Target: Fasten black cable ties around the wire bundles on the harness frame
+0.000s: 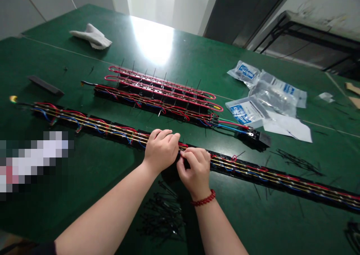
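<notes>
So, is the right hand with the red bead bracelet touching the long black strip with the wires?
Touching. The head view shows the right hand over the long black strip, its fingers pressed on the strip's wires.

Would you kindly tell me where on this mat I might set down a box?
Bare green mat lies right of the black cable ties, below the front wiring harness, and between the white gloves and the rear harness. Crowding is at your left hand, right hand, and the plastic bags.
</notes>
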